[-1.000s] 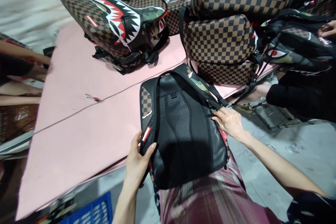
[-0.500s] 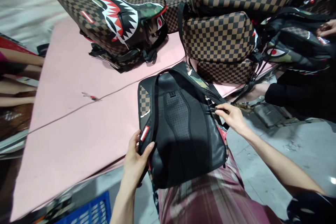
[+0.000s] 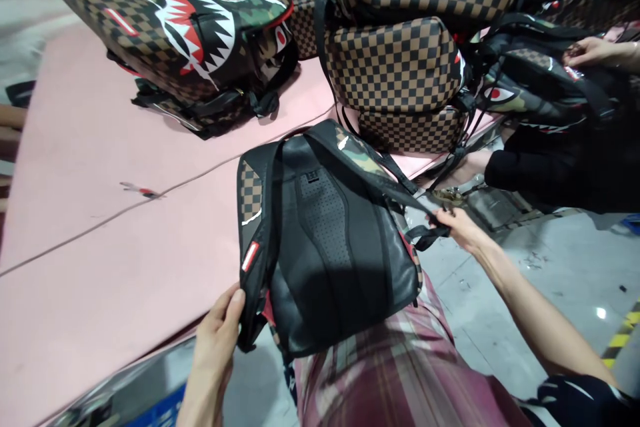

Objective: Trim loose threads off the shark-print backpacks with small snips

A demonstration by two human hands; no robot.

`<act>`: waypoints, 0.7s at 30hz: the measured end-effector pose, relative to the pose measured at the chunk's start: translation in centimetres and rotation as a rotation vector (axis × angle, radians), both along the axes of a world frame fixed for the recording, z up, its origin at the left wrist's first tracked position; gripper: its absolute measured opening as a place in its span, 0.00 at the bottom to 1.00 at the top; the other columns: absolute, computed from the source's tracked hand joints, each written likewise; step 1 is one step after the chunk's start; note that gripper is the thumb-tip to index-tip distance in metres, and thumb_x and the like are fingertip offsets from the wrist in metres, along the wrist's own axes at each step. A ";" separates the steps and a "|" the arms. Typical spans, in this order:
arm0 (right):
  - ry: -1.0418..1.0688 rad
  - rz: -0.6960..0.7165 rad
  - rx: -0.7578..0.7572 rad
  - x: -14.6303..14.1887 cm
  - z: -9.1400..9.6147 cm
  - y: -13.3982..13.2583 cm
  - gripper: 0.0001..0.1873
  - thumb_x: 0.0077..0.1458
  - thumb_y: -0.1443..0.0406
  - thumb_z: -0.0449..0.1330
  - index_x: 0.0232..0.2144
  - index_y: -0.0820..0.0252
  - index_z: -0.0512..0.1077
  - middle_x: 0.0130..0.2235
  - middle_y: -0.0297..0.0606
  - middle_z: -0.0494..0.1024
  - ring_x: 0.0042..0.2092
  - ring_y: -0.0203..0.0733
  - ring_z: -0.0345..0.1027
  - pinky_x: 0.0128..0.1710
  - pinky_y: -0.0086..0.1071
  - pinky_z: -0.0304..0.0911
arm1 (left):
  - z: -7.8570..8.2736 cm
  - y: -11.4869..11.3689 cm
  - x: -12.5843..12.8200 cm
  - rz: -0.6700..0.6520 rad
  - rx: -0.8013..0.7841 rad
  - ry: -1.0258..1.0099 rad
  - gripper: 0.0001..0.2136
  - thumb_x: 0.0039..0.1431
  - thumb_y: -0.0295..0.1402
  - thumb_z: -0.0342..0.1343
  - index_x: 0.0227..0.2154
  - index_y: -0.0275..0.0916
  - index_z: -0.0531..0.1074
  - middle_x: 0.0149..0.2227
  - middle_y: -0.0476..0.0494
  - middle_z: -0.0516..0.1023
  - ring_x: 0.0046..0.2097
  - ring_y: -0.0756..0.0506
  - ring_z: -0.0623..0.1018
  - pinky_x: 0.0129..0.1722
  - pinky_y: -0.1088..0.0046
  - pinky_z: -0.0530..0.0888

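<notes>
A black backpack with checkered and camouflage trim lies back panel up, its lower end over my lap and its top against the pink table edge. My left hand is closed on the left shoulder strap, thumb on top, beside a red-and-white tag. Off the bag's right side, my right hand pinches the right shoulder strap near its lower end and holds it stretched out. Black webbing hangs in a loop under those fingers. Whatever buckle may be between them is hidden.
A shark-mouth backpack stands on the pink table. Stacked checkered bags sit at the back. A small red-and-grey tool lies by a cord. At right, a co-worker's hand touches another bag.
My right hand has drawn the right strap outward, away from the bag. My left hand has shifted left and down, pulling the left strap aside. The camera view has swung slightly right.
</notes>
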State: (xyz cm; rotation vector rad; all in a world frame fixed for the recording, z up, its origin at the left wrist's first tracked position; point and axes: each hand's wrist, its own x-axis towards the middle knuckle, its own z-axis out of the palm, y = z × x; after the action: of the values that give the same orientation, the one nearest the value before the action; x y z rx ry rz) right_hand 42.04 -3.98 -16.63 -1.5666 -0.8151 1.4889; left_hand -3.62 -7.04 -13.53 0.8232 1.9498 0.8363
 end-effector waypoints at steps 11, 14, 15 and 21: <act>0.242 -0.240 0.002 0.4 2.2 0.7 0.18 0.32 0.59 0.71 0.20 0.60 0.66 0.18 0.29 0.67 0.20 0.31 0.60 0.16 0.25 0.54 | 1.1 -1.0 1.0 -0.002 -0.061 -0.086 0.26 0.37 0.49 0.59 0.37 0.36 0.72 0.25 0.51 0.74 0.25 0.50 0.70 0.22 0.79 0.68; 0.276 -0.264 -0.033 0.2 2.1 0.5 0.16 0.35 0.61 0.70 0.20 0.59 0.66 0.17 0.29 0.68 0.20 0.33 0.62 0.15 0.25 0.56 | 1.0 -1.3 0.7 -0.025 -0.074 -0.077 0.26 0.40 0.49 0.57 0.41 0.37 0.71 0.26 0.51 0.74 0.24 0.50 0.71 0.18 0.79 0.66; 0.285 -0.275 -0.045 0.1 2.1 0.5 0.16 0.35 0.62 0.70 0.21 0.59 0.66 0.17 0.29 0.68 0.20 0.33 0.62 0.15 0.25 0.56 | 0.8 -1.4 0.6 -0.029 -0.079 -0.078 0.27 0.41 0.49 0.57 0.42 0.37 0.70 0.26 0.51 0.74 0.23 0.49 0.71 0.17 0.79 0.66; 0.279 -0.355 -0.045 0.2 1.7 0.5 0.13 0.35 0.66 0.69 0.21 0.59 0.67 0.18 0.27 0.69 0.20 0.31 0.61 0.17 0.24 0.59 | 0.0 -1.4 0.0 -0.036 -0.021 -0.102 0.28 0.41 0.50 0.59 0.43 0.36 0.71 0.30 0.48 0.76 0.29 0.48 0.74 0.25 0.77 0.72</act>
State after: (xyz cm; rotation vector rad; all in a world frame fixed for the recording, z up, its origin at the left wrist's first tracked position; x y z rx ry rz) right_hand 42.20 -3.50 -14.93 -1.4071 -0.3259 1.4255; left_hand -3.67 -8.49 -13.52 0.7860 1.8461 0.8197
